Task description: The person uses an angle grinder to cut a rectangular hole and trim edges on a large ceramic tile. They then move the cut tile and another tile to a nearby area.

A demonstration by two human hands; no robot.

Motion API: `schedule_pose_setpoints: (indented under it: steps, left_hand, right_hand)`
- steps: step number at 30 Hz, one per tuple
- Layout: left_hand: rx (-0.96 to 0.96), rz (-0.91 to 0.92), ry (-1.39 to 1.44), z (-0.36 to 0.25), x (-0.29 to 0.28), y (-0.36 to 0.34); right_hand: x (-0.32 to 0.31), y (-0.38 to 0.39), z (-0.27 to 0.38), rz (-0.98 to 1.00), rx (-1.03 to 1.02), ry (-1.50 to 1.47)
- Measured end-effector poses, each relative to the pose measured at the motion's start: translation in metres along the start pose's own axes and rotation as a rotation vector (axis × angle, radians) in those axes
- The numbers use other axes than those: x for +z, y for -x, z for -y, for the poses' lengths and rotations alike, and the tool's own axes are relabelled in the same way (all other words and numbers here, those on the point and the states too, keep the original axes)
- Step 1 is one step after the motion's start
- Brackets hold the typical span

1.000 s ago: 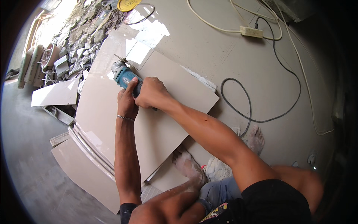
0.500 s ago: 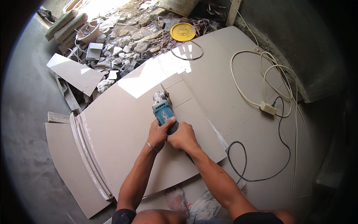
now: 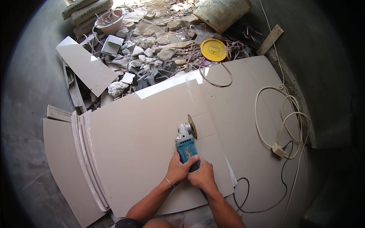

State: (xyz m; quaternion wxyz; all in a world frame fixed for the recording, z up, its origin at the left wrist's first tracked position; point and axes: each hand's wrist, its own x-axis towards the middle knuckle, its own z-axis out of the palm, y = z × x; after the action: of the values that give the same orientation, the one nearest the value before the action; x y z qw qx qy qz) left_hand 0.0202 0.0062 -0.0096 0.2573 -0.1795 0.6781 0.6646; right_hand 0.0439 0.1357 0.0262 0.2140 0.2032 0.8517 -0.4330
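Note:
Both my hands are closed around a teal angle grinder (image 3: 187, 150) with a grey metal head. My left hand (image 3: 179, 169), a chain bracelet at its wrist, grips the body from the left, with the thumb over the top. Behind it, my right hand (image 3: 203, 175) wraps the dark rear handle. The thin cutting disc (image 3: 192, 127) stands on edge to the right of the head, beside pencil lines on a large beige panel (image 3: 133, 152). Whether the disc touches the panel, I cannot tell.
Rubble (image 3: 152, 49) lies beyond the panel, with a yellow lid (image 3: 213, 49) and a tilted bucket (image 3: 224, 15). To the right are a coiled cream extension cord (image 3: 258, 125) with its socket block (image 3: 278, 150) and a black cable (image 3: 262, 211). Stacked panel edges (image 3: 88, 163) are at left.
The view has shifted, bringing more of the rubble into sight. My hands and the grinder have moved right across the panel, and the disc is now closer to the pencil lines.

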Motion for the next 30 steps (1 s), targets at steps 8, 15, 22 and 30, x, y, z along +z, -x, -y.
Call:
schedule_pose_setpoints:
  steps: [8,15,22,30]
  left_hand:
    - [0.036,-0.016,-0.048,0.007,0.0013,-0.0011]
    - [0.022,-0.011,-0.061,0.005,0.0015,-0.0029]
    - [-0.002,-0.012,-0.014,0.0024,0.0011,-0.0016]
    - [0.008,-0.033,-0.041,0.0026,0.0018,-0.0012]
  right_hand:
    - [-0.0013,0.0004,0.0012,-0.019,-0.032,-0.077]
    - [-0.0024,0.0007,0.0027,-0.009,-0.014,-0.095]
    - [-0.0017,0.0008,0.0047,-0.009,-0.006,-0.091]
    - [-0.0041,0.0002,0.0057,0.008,0.001,-0.083]
